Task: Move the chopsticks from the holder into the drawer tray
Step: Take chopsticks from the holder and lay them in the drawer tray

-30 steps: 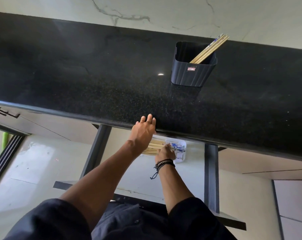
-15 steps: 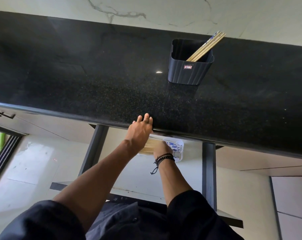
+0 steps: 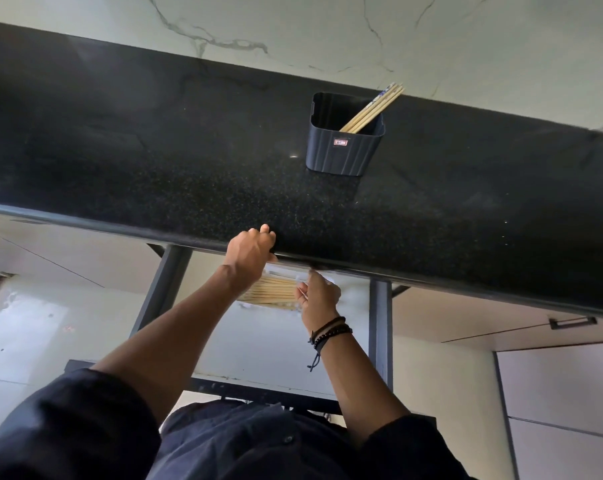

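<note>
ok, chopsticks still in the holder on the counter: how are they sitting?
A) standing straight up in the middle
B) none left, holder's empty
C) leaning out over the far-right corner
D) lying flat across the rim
C: the chopsticks slant up out of the dark holder, and their tips stick out past its far-right corner.
</note>
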